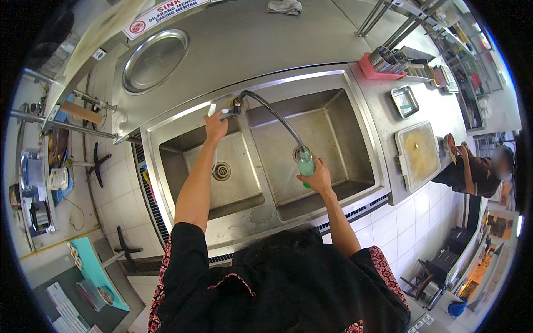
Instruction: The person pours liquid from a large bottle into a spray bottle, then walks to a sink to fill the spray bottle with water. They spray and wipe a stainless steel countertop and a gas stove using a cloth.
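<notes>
A two-basin stainless steel sink (275, 210) lies before me. My left hand (217, 126) reaches over the left basin, its fingers at the lever handle (227, 111) of the faucet; whether they grip it is hard to tell. The flexible metal faucet spout (272, 111) arches over the right basin. Under its end, my right hand (318, 178) holds a small clear green-tinted bottle (306, 165), thumb on one side and fingers on the other. Something bright green shows at the bottle's lower end. A round drain (221, 171) sits in the left basin's floor.
An oval metal tray (156, 61) lies on the counter at the upper left, a grey cloth (285, 7) at the top. On the right counter stand a pink caddy (370, 70), a small metal pan (404, 102) and a lidded plastic container (417, 156). Another person (476, 175) stands at far right.
</notes>
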A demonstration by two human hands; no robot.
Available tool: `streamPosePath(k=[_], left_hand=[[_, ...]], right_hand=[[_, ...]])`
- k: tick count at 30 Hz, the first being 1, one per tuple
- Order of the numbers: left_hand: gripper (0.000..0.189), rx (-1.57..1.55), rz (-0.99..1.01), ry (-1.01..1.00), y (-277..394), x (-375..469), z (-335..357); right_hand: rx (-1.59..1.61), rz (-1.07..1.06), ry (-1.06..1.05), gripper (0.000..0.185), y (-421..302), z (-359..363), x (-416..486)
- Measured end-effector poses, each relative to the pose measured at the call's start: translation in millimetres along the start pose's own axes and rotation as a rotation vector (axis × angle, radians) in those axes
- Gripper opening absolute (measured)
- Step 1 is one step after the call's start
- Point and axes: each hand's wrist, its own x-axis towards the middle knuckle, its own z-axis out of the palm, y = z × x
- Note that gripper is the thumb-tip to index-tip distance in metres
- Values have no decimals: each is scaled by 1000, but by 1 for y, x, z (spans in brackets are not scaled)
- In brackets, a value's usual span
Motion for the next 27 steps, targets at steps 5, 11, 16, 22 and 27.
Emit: streamPosePath(k=[5, 11, 16, 22, 27], left_hand=[[56, -8, -17, -3, 0, 1, 2], [55, 39, 10, -2, 5, 0, -1], [57, 8, -53, -24, 10, -4, -4], [59, 34, -49, -64, 6, -1, -2], [59, -6, -61, -64, 9, -3, -3]], right_hand=[[10, -25, -8, 88, 3, 2, 1], [25, -18, -13, 88, 2, 1, 3], [50, 17, -33, 88, 2, 0, 4], [41, 14, -26, 87, 0, 0, 4], [65, 5, -35, 87, -6, -5, 4]])
